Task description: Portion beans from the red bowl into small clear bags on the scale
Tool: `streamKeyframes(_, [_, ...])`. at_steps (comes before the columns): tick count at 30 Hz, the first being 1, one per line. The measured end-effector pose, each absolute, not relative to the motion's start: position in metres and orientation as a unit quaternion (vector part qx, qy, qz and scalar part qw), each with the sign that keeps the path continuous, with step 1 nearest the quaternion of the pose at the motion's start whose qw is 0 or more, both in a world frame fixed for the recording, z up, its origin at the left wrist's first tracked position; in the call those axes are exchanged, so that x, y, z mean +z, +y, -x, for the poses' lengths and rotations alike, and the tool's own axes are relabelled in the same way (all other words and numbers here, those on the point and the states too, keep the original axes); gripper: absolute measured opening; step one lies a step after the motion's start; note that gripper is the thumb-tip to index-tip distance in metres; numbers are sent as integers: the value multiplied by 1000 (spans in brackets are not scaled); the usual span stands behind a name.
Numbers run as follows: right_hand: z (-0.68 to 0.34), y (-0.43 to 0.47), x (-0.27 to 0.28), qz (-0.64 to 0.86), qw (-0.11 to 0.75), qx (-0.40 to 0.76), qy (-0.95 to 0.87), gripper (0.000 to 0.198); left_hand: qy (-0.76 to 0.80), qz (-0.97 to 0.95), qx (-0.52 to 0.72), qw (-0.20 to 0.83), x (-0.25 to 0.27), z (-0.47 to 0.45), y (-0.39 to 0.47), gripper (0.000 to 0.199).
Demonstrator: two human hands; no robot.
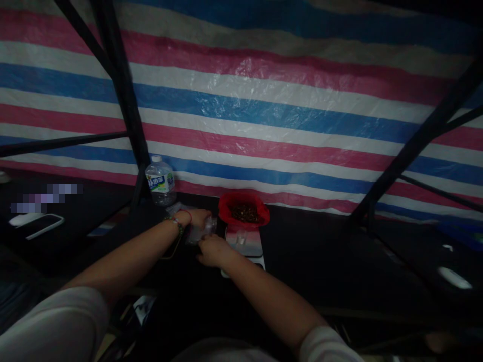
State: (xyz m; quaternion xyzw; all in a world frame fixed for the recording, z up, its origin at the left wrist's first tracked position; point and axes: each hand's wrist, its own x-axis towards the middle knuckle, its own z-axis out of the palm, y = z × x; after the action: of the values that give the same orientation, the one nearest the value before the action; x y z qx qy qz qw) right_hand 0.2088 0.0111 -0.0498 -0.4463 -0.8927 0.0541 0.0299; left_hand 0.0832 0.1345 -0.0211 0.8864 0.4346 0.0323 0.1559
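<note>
A clear plastic bag (195, 234) lies on the black table between my hands. My left hand (199, 218), with a red string and a beaded bracelet at the wrist, is closed on the bag's far part. Fingers drawn together, my right hand (216, 250) pinches the bag's near right edge. Dim light hides the fingertips. Just right of the hands, a small clear cup (241, 237) stands on a flat, pale device (255, 249) that looks like a scale. Behind it, a red plastic bag (225, 213), spread open like a bowl, holds many small brown pieces (245, 212).
A large clear bottle (161, 183) with a green and blue label stands behind my left hand. Dark metal posts (130, 115) rise at both sides before a striped plastic sheet (256, 110). A white object (455, 277) lies at far right.
</note>
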Motion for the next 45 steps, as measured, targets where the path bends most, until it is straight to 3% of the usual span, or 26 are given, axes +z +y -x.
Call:
streamKeyframes(4, [-217, 4, -45, 434, 55, 73, -896, 33, 421, -888, -65, 172, -18, -77, 120, 32])
streamKeyframes(7, [-228, -7, -37, 484, 203, 84, -847, 33, 425, -888, -7, 176, -18, -63, 106, 33])
streamKeyframes(10, [-237, -18, -36, 524, 366, 135, -757, 66, 432, -863, 111, 236, -20, -43, 83, 35])
streamKeyframes(12, [-238, -23, -40, 510, 415, 211, -723, 91, 437, -827, 201, 291, -25, -34, 62, 37])
streamKeyframes(14, [-235, -28, -48, 491, 440, 291, -693, 92, 434, -776, 295, 349, -31, -29, 37, 42])
streamKeyframes(18, [-224, -40, -58, 494, 457, 354, -649, 31, 440, -680, 412, 418, -47, -29, -6, 53])
streamKeyframes(20, [-219, -46, -58, 501, 476, 327, -645, 19, 445, -653, 458, 407, -53, -27, -19, 57])
streamKeyframes(23, [-214, -53, -62, 483, 492, 292, -663, 19, 438, -634, 505, 389, -62, -21, -29, 62])
streamKeyframes(32, [-203, -52, -89, 486, 450, 320, -677, 36, 423, -611, 475, 472, -92, -17, -31, 82])
streamKeyframes(40, [-203, -52, -80, 493, 425, 312, -692, 13, 406, -627, 475, 465, -75, -19, -37, 82])
streamKeyframes(45, [-201, -49, -87, 493, 426, 373, -660, 57, 375, -626, 453, 511, -83, -19, -37, 92])
